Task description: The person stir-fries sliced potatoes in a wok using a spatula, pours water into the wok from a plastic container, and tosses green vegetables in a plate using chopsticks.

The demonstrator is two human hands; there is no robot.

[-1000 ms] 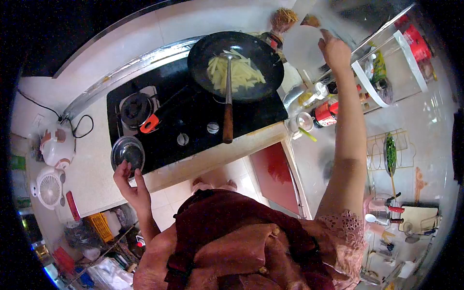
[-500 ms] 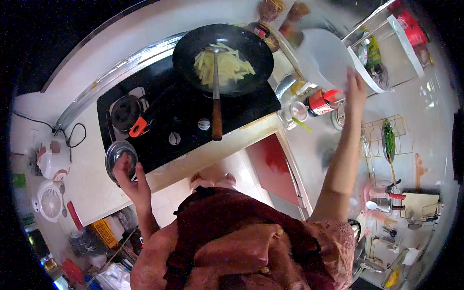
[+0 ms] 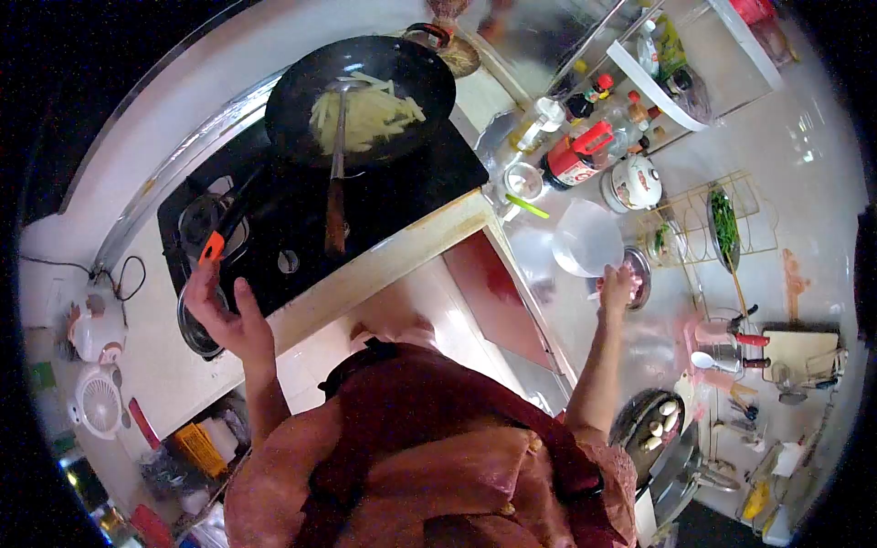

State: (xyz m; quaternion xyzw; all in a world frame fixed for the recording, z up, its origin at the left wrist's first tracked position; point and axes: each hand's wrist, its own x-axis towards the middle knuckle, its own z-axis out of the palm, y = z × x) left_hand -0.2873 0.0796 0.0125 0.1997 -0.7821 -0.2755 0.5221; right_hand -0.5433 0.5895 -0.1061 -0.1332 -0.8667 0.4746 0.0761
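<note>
My right hand (image 3: 619,287) has its fingers closed at the edge of a round translucent plastic dish (image 3: 585,236); I cannot tell whether it is a bowl or a lid. Just behind that hand is a metal bowl (image 3: 644,272) with reddish contents. My left hand (image 3: 224,315) is open, thumb apart, over a round metal lid (image 3: 194,331). Its fingertips are by the orange end of the wok handle (image 3: 213,247); whether they touch is unclear. Cut pale strips (image 3: 370,121) lie in the black wok (image 3: 425,82), with a wooden-handled spatula (image 3: 336,205) resting among them.
The wok stands on a black stove (image 3: 429,178). Right of it are a red-capped sauce jug (image 3: 575,157), a lidded enamel pot (image 3: 634,183) and a small cup (image 3: 523,181). A wire rack (image 3: 758,239) holds a plate of greens (image 3: 723,224). White pieces lie on a dark plate (image 3: 639,420).
My right hand has come down and nearer with the translucent dish. My left hand has lifted from the metal lid to the handle's orange end. The view has shifted rightward.
</note>
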